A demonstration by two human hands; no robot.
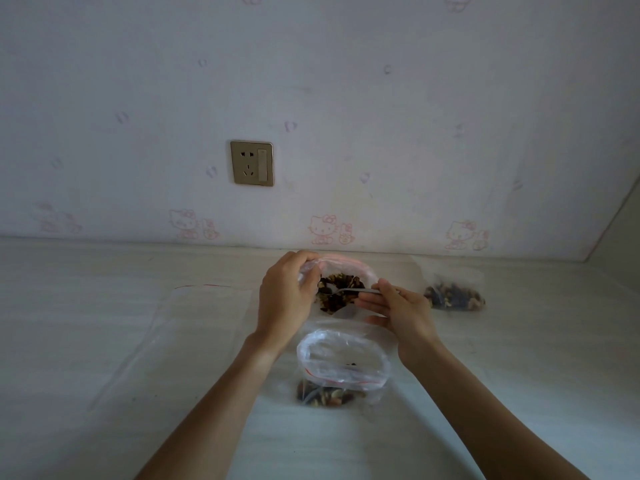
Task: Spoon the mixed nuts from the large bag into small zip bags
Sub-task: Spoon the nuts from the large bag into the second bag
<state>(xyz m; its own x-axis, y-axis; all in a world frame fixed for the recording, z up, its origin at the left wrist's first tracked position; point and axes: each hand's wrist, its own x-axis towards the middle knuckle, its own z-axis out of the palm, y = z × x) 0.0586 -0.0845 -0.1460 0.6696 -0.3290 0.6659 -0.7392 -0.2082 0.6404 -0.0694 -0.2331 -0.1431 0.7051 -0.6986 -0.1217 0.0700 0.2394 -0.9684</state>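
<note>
One small filled bag [455,292] lies aside on the bench [104,341]. The left hand [285,299] grips the large bag [343,271] open, the right hand [401,313] pinches the spoon [341,291] in the nuts [341,296]; the near zip bag [341,362] seems partly filled, an empty one [207,306] waits.

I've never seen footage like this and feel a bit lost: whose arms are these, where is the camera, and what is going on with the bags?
The one picture comes from a camera on a person's head, looking forward and down. The left hand holds open the rim of the large bag of mixed nuts. The right hand grips a spoon, its bowl in the nuts. Nearer the person, a small zip bag stands open, partly filled. Right of the hands lies a filled bag; left lies an empty bag, flat on the pale table.
</note>
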